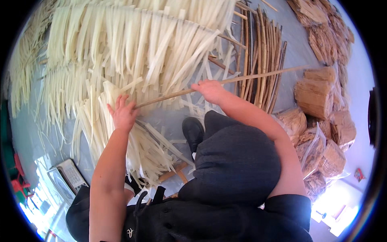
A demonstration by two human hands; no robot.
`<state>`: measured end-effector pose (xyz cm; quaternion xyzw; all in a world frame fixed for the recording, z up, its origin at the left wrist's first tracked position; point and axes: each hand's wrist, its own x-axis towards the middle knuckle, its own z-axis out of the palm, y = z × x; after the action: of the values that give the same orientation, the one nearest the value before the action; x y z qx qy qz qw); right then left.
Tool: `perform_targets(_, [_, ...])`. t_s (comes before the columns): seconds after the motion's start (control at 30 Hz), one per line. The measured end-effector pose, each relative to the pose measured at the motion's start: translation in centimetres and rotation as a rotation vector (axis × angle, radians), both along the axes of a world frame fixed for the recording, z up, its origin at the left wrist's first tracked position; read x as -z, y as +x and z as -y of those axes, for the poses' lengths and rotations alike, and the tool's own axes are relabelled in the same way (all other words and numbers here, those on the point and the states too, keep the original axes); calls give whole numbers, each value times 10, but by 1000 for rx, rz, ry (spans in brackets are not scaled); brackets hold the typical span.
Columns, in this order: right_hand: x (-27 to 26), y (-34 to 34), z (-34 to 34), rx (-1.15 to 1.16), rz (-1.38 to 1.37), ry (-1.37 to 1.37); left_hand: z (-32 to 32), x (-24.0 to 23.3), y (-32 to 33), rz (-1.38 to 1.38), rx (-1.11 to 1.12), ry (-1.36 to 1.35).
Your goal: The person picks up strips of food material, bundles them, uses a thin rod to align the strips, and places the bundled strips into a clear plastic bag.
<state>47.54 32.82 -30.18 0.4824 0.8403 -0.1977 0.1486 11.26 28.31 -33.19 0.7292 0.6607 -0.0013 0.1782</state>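
A long thin wooden pole [257,76] runs slantwise before me, from the pale strips at the left to the bundles at the right. My right hand [208,90] is closed around its middle. At its left end is my left hand [123,113], fingers spread over a heap of pale flat strips [96,121]; the pole's end meets the thumb side, and whether that hand grips anything is unclear. Some strips drape toward my feet. Beyond my hands, rows of similar strips [121,39] hang over poles.
Many bare sticks [263,57] lie side by side at the upper right. Brown bundles [313,96], some in clear plastic, are piled along the right. A device with a keypad [71,175] stands at the lower left. Wooden bars [175,172] lie beside my shoe [193,131].
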Motion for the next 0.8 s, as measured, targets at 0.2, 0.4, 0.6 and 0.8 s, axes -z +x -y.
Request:
perform_targets(0.2, [-10, 79, 2, 105, 200, 99, -7, -9, -21, -119, -60, -149])
perform_targets(0.4, [-44, 115, 14, 297, 194, 272, -2, -29, 12, -10, 77, 286])
perform_targets(0.6, [-92, 125, 16, 355, 57, 469, 13, -199, 88, 1394, -502, -723])
perform_targets(0.8, [-162, 159, 35, 390, -53, 801, 63, -335, 128, 1192, -53, -530])
